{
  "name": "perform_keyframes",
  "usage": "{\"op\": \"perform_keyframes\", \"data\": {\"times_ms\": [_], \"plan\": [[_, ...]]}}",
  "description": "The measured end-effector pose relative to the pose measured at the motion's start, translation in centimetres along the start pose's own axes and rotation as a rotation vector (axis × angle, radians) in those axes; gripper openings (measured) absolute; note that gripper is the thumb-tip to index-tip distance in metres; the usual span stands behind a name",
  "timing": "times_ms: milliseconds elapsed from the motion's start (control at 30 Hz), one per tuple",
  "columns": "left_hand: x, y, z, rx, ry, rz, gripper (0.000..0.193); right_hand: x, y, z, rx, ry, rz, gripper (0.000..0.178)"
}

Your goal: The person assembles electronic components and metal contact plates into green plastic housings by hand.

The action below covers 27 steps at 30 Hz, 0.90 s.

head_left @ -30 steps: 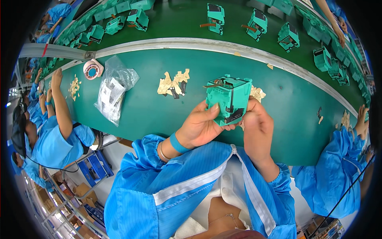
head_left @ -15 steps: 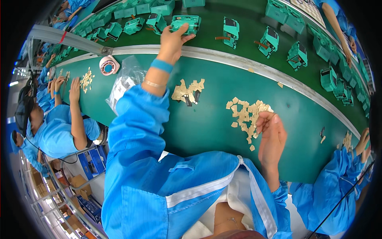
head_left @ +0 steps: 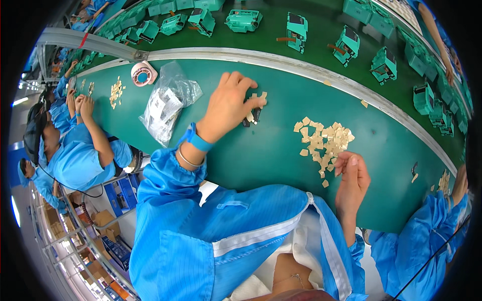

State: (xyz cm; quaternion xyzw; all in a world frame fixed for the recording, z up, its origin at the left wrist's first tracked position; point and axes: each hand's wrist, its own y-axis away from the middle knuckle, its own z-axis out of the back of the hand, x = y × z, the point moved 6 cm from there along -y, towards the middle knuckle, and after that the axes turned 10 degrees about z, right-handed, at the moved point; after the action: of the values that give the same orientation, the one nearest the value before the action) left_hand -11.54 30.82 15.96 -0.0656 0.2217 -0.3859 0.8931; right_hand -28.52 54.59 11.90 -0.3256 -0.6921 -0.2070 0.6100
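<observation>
My left hand [head_left: 227,106] hovers over or touches a small pile of cream-coloured paper-like pieces [head_left: 263,96], its thumb and fingers apart. The hand hides much of that pile, and dark slips [head_left: 256,114] show beside the thumb. My right hand [head_left: 353,178] is at the near right edge of a larger heap of cream pieces [head_left: 326,140]. Its fingers curl in and the thumb presses near the index finger; anything between them is too small to make out. Beyond the metal rail, a green plastic housing [head_left: 243,20] lies on its side on the dark green belt.
More green housings [head_left: 297,32] line the belt behind the metal rail [head_left: 271,59]. A clear plastic bag with white labels [head_left: 164,108] and a pink-white round device [head_left: 143,74] lie to the left. Co-workers in blue sit at left [head_left: 83,160] and right [head_left: 416,241].
My left hand has left the green housing on the belt and come back toward me to the small pile. The right hand stays by the larger heap. The whole view has shifted slightly.
</observation>
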Motion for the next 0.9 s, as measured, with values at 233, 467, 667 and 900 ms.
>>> {"op": "perform_keyframes", "data": {"times_ms": [233,467,667,900], "plan": [[1.3,1.0,-0.5,0.068,0.125,0.141,0.014,1.3,0.9,-2.1,0.108,0.029,0.018,0.023],[-1.0,1.7,1.8,0.239,0.463,0.305,0.007,1.6,0.8,-2.7,0.124,-0.010,-0.011,0.015],[-8.1,3.8,2.0,0.341,0.623,-0.006,0.015,2.4,-1.5,-7.3,0.334,0.129,0.154,0.015],[-9.1,4.5,1.5,0.247,0.817,-0.011,0.019,0.4,-1.0,-6.3,0.318,-0.181,-0.156,0.009]]}}
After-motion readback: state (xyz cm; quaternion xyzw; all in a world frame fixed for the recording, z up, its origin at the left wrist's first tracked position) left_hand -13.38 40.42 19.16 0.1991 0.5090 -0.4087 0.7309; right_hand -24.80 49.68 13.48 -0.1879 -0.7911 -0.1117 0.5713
